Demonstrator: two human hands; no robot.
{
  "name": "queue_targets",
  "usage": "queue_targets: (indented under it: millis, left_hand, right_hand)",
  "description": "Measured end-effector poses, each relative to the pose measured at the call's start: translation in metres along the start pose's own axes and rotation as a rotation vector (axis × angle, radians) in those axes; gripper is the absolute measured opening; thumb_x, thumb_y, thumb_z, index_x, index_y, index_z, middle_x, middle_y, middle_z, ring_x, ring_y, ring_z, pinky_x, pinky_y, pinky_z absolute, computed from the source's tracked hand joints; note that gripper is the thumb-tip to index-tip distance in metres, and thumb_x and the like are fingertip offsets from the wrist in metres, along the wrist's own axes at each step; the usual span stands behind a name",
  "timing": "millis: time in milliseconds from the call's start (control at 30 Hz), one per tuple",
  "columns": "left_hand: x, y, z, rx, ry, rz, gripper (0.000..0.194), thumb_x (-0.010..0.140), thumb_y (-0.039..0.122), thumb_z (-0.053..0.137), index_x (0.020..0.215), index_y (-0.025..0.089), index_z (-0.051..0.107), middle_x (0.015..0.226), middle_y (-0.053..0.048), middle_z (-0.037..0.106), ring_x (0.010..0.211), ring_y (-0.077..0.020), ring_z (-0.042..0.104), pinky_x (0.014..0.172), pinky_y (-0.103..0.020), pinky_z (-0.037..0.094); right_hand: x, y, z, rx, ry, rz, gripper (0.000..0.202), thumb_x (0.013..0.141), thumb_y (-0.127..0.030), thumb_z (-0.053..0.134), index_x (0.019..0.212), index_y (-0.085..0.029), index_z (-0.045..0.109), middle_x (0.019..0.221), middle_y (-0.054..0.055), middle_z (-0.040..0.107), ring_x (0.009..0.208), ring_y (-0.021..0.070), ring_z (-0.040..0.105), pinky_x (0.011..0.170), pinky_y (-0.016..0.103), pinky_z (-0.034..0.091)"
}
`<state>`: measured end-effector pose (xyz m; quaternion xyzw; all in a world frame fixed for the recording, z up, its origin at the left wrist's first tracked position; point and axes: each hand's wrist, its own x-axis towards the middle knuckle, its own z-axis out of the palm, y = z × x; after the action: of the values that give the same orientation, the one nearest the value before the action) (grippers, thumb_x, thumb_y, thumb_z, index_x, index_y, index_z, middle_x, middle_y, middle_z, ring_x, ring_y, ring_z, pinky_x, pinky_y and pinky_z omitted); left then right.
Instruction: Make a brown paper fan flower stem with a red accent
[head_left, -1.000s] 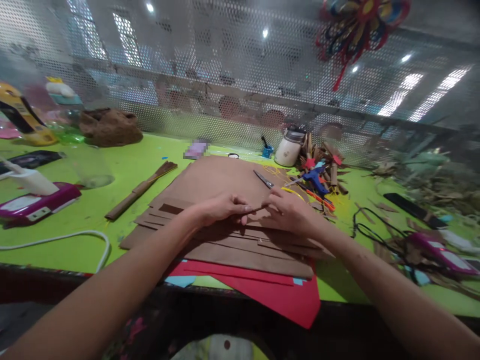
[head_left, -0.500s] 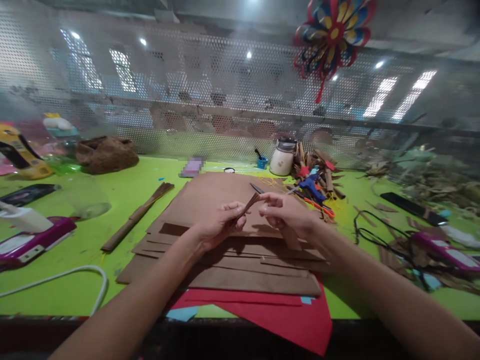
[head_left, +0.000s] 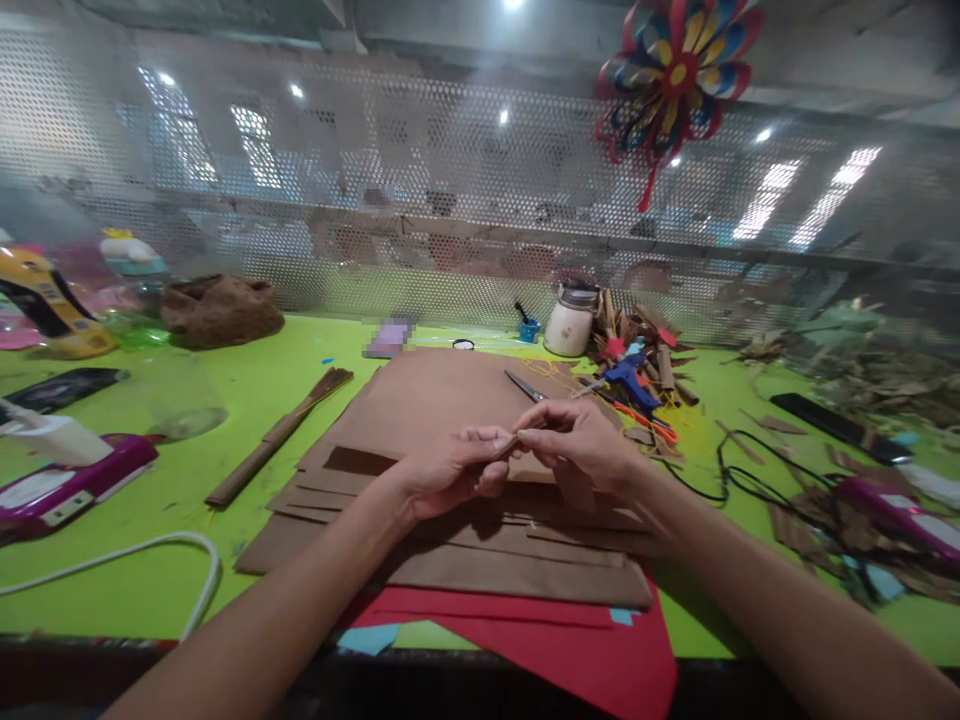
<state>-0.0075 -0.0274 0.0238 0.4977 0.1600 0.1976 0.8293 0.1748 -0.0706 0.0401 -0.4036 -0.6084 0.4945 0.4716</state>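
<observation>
Above a stack of brown paper sheets point(head_left: 442, 390), my left hand point(head_left: 457, 465) pinches a small folded piece of brown paper point(head_left: 510, 446). The thumb and fingertips of my right hand point(head_left: 574, 440) close on the other end of that piece, and the two hands almost touch. A brown paper strip point(head_left: 576, 487) hangs below my right hand; whether the fingers grip it is unclear. Scissors point(head_left: 525, 386) lie on the stack just beyond my hands. To the left rests a rolled brown paper bundle point(head_left: 277, 440) with a fringed end.
Red paper point(head_left: 570, 655) lies under the stack at the front edge. Behind right are a white jar point(head_left: 568, 325), a blue glue gun point(head_left: 630, 378) and paper scraps. Purple power strips point(head_left: 75, 480) sit at both sides. A black cable point(head_left: 724, 470) curves at right.
My right hand's fingers have moved left and down onto the paper piece, whose fanned end is now mostly covered. The view has shifted slightly.
</observation>
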Motion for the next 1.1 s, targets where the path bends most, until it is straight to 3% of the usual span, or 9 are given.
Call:
queue_targets:
  millis: [267, 467, 633, 900, 1100]
  left_hand:
    - [0.000, 0.003, 0.004, 0.150, 0.036, -0.014, 0.035, 0.084, 0.041, 0.045, 0.095, 0.009, 0.057, 0.070, -0.008, 0.061, 0.057, -0.0100, 0.053, 0.057, -0.021, 0.040]
    - [-0.001, 0.000, 0.016, 0.519, 0.192, 0.064, 0.042, 0.080, 0.051, 0.044, 0.098, 0.014, 0.054, 0.068, -0.002, 0.056, 0.053, -0.0088, 0.050, 0.045, -0.018, 0.033]
    - [-0.001, -0.006, 0.019, 0.807, 0.277, 0.138, 0.040, 0.080, 0.049, 0.045, 0.093, 0.014, 0.058, 0.058, 0.002, 0.051, 0.050, -0.0082, 0.046, 0.047, -0.019, 0.035]
    - [0.000, -0.004, 0.016, 0.748, 0.265, 0.118, 0.038, 0.082, 0.047, 0.040, 0.086, 0.014, 0.058, 0.054, 0.003, 0.050, 0.043, -0.0061, 0.041, 0.043, -0.018, 0.031]
    - [0.001, -0.003, 0.018, 0.693, 0.284, 0.106, 0.028, 0.082, 0.040, 0.044, 0.077, 0.014, 0.054, 0.051, 0.004, 0.049, 0.040, -0.0056, 0.040, 0.040, -0.017, 0.030]
  right_hand:
    - [-0.002, 0.004, -0.005, 0.053, 0.025, 0.008, 0.019, 0.069, -0.029, 0.068, 0.080, -0.014, 0.064, 0.060, -0.001, 0.057, 0.045, 0.0042, 0.038, 0.041, 0.019, 0.026]
    - [-0.004, 0.007, -0.006, 0.026, 0.111, 0.015, 0.017, 0.072, -0.030, 0.065, 0.076, -0.013, 0.062, 0.056, -0.003, 0.053, 0.044, 0.0039, 0.037, 0.041, 0.018, 0.024]
    - [-0.004, 0.010, -0.001, 0.017, 0.154, 0.015, 0.018, 0.073, -0.031, 0.064, 0.075, -0.013, 0.061, 0.057, -0.003, 0.053, 0.044, 0.0036, 0.035, 0.041, 0.019, 0.023]
    - [-0.008, 0.004, 0.007, 0.024, 0.194, 0.020, 0.020, 0.073, -0.032, 0.063, 0.073, -0.013, 0.060, 0.055, -0.003, 0.053, 0.042, 0.0038, 0.034, 0.041, 0.020, 0.024]
    - [-0.009, 0.005, 0.013, 0.017, 0.235, 0.033, 0.023, 0.063, -0.032, 0.072, 0.072, -0.014, 0.060, 0.055, -0.002, 0.056, 0.044, 0.0046, 0.036, 0.040, 0.019, 0.025]
